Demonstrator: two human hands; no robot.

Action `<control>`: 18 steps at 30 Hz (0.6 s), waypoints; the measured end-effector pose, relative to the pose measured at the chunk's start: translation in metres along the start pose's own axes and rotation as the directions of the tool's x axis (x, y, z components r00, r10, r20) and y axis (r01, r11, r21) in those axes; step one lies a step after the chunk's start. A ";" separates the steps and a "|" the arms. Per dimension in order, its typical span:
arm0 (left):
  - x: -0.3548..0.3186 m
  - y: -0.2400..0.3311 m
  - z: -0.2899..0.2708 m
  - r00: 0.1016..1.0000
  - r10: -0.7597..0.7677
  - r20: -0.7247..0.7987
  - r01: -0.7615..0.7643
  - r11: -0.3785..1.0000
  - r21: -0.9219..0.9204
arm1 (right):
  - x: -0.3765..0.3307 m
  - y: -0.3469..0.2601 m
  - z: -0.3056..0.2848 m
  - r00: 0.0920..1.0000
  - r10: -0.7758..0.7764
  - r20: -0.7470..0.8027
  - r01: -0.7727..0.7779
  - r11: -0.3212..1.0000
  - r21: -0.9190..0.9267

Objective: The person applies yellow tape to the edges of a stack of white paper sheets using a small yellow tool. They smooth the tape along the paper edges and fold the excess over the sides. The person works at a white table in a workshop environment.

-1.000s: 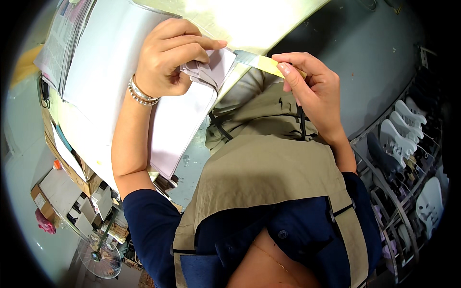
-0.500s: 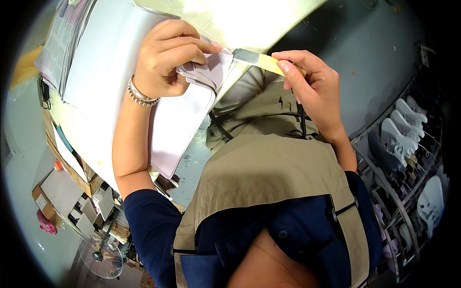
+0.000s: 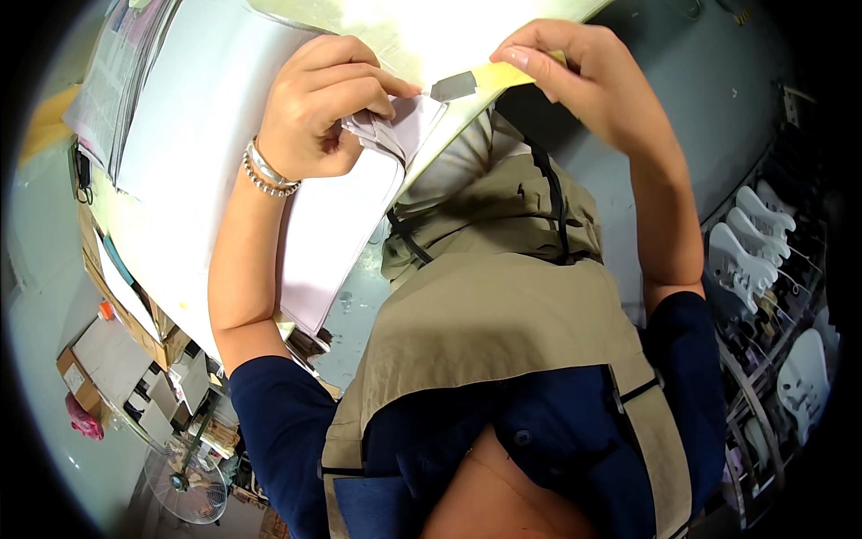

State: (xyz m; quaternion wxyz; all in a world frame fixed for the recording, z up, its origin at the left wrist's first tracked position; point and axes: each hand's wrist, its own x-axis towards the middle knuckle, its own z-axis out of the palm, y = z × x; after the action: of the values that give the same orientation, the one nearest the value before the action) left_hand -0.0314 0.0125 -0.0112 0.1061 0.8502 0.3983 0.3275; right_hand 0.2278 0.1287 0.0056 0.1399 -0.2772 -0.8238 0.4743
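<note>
Pale lilac pieces, layered and partly bent over, are bunched in the person's left hand along the slanting edge of the desk. That desk, cream and brightly lit toward the top, is the broadest thing at work here. Tan apron fabric covers the person's front, over dark blue sleeves. At the far right stands a metal rack with white moulded shapes on it. A large white sheet curves over the left part of the desk, beside a pile of printed sheets. Flat pale lilac sheets extend below the left hand, beside the forearm. The left hand's thumb and fingers are clamped on the bunched pieces, forefinger reaching along their upper edge. Higher up, the right hand pinches a yellow-handled tool between thumb and fingers. Its flat grey end points left, just beside the left fingertip and the pieces; whether it touches them, I cannot tell. Silvery bracelets circle the left wrist.
</note>
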 end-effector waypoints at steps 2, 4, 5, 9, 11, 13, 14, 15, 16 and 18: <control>0.001 0.001 0.002 1.000 -0.016 -0.004 0.016 1.000 0.007 | 0.018 -0.004 -0.011 0.986 0.067 0.152 -0.077 0.995 0.058; 0.000 0.002 0.002 0.999 -0.043 0.010 0.043 0.999 -0.010 | 0.038 -0.020 -0.020 0.918 0.232 0.323 -0.259 0.965 0.042; 0.002 0.002 0.001 0.999 -0.052 0.017 0.052 0.998 -0.018 | 0.048 -0.015 -0.022 0.867 0.264 0.423 -0.336 0.936 0.106; 0.003 0.001 0.003 1.000 -0.029 0.005 0.029 0.999 -0.030 | 0.067 -0.015 -0.008 0.783 0.264 0.564 -0.344 0.938 0.039; 0.003 0.001 0.003 0.999 -0.038 0.003 0.038 0.999 -0.034 | 0.070 -0.020 -0.007 0.767 0.233 0.598 -0.330 0.942 0.056; 0.002 0.001 0.004 0.999 -0.045 0.005 0.046 0.998 -0.040 | 0.070 -0.017 -0.006 0.763 0.242 0.599 -0.322 0.946 0.027; 0.001 0.000 0.004 0.999 -0.051 0.006 0.051 0.998 -0.041 | 0.070 -0.014 -0.007 0.766 0.242 0.596 -0.324 0.945 0.033; 0.001 0.000 0.004 0.999 -0.053 0.009 0.053 0.997 -0.047 | 0.068 -0.011 -0.009 0.768 0.242 0.593 -0.327 0.944 0.038; 0.001 -0.001 0.004 0.998 -0.054 0.011 0.055 0.997 -0.054 | 0.066 -0.008 -0.010 0.770 0.242 0.591 -0.329 0.943 0.043; 0.001 0.000 0.004 0.997 -0.068 0.023 0.069 0.995 -0.070 | 0.062 -0.004 -0.009 0.784 0.215 0.582 -0.320 0.944 0.082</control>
State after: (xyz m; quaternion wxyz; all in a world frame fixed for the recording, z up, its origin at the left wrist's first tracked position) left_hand -0.0283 0.0137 -0.0133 0.1513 0.8352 0.4143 0.3286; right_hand 0.1808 0.1697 0.0116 -0.1555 -0.2249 -0.7347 0.6208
